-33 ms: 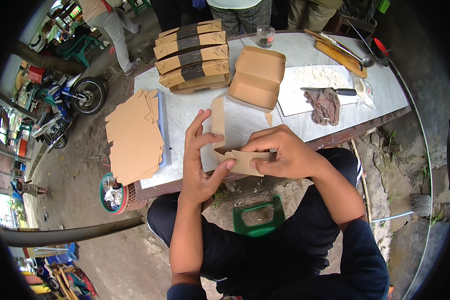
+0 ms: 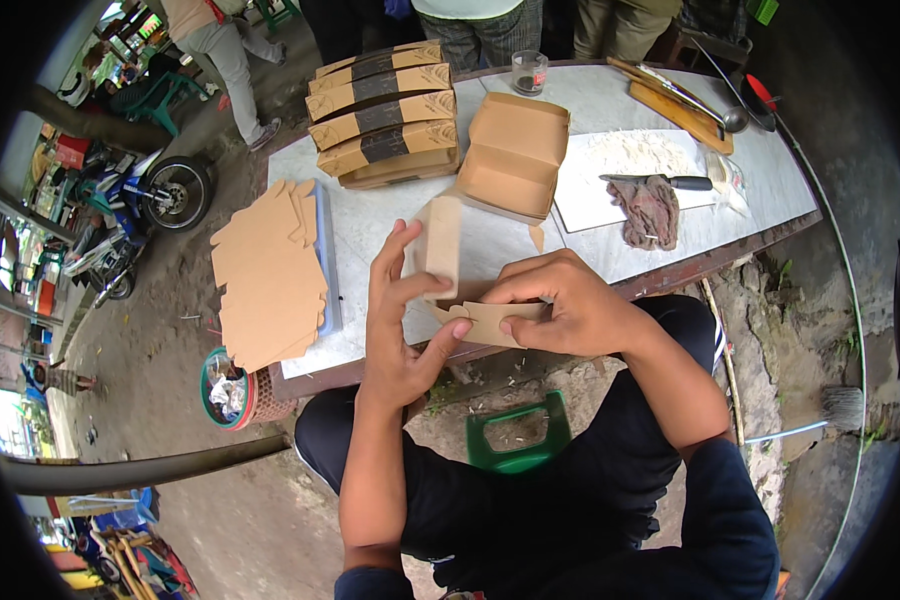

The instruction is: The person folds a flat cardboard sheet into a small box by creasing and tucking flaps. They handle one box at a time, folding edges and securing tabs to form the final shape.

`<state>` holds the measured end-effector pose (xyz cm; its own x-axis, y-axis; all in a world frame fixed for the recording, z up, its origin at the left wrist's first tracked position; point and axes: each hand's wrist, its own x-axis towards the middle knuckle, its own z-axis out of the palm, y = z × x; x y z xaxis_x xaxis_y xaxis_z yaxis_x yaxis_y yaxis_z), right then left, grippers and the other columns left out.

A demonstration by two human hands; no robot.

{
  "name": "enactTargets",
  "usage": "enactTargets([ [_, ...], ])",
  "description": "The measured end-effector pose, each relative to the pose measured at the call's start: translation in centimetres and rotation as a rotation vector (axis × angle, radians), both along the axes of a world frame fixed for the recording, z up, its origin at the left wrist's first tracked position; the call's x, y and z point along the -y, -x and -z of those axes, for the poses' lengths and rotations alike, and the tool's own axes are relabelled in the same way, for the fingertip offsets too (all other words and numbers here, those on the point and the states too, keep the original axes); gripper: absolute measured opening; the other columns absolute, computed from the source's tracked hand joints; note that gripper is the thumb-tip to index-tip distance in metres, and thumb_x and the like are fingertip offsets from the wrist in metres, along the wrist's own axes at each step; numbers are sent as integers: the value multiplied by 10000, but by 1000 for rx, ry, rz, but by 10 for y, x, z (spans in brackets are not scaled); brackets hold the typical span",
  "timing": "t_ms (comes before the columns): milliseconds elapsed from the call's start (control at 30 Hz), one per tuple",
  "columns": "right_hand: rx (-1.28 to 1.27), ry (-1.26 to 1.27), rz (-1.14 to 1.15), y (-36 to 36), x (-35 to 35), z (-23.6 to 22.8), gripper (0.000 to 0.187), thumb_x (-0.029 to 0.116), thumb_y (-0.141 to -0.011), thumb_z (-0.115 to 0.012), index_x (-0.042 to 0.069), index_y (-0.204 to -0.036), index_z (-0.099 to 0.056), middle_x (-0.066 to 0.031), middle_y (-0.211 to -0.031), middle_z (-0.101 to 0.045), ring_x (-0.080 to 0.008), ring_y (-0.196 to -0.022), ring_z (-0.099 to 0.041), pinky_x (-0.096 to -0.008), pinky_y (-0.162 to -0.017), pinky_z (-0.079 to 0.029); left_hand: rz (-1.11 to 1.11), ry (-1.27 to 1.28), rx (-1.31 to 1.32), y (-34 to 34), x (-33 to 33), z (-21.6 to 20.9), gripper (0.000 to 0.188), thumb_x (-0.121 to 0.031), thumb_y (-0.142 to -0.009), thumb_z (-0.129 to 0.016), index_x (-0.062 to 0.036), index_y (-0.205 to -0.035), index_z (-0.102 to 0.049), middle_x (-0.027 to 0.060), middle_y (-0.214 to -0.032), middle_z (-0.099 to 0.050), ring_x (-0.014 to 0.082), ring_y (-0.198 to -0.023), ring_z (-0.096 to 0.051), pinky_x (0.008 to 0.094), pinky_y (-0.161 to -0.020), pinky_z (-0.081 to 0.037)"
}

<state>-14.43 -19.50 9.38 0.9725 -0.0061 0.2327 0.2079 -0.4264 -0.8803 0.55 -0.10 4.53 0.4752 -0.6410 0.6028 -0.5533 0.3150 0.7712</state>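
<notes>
At the left edge of the pale marble worktop point(image 2: 390, 215), a stack of flat brown cardboard box blanks point(image 2: 268, 272) overhangs the rim, resting on a thin blue board point(image 2: 328, 255). Behind it, near the far left corner, lie four folded brown cardboard boxes with dark bands point(image 2: 382, 115), piled one on another.

At the near edge, the left hand point(image 2: 402, 318) grips a half-folded brown cardboard box point(image 2: 462, 285): its fingers pinch the upright side flap and its thumb presses the lower panel. The right hand point(image 2: 570, 308) is closed over the box's right end, fingers curled on top and thumb under the front flap. Compared with the earlier frame, both hands and the box sit in the same place, with no visible shift.

Behind them stands an open, finished brown cardboard box point(image 2: 512, 155). Further right lie a white cutting board point(image 2: 620, 170), a black-handled knife point(image 2: 660, 181) and a crumpled brown rag point(image 2: 652, 210).
</notes>
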Motion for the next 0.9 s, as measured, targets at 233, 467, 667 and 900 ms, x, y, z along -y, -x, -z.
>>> enactTargets([
  [233, 53, 9, 56, -3, -2, 11, 280, -10, -851, -701, -6, -1122, -773, -120, -953, -743, -231, -814, -728, -340, -754, -552, -4, 7, -108, 11, 1, 7, 276, -92, -911, -828, -53, -1121, -654, 223, -1568, -476, 437, -1562, -361, 557, -1245, -344],
  [467, 141, -31, 232, -11, -23, 20, 317, 16, -875, -687, 11, -1178, -777, -143, -974, -739, -286, -793, -726, -372, -738, -564, -39, -14, -726, 31, 7, 9, 667, -118, -1013, -740, -109, -1576, -384, 172, -1597, -425, 290, -1490, -431, 458, -1213, -392],
  [667, 169, -18, 227, -13, -24, 22, 332, 6, -866, -683, 18, -1183, -782, -151, -973, -748, -281, -796, -731, -364, -740, -577, 174, 60, -1134, 25, 4, 0, 737, -134, -1023, -724, -144, -1641, -322, 149, -1527, -478, 224, -1339, -558, 385, -1073, -537],
  [900, -38, -53, 132, -13, -25, 11, 241, 119, -938, -763, 19, -1156, -787, -128, -951, -764, -250, -781, -737, -367, -718, -576, 127, 97, -907, 26, 2, 12, 567, -18, -1012, -704, -30, -1487, -393, 231, -1514, -566, 246, -1398, -556, 389, -1149, -473],
])
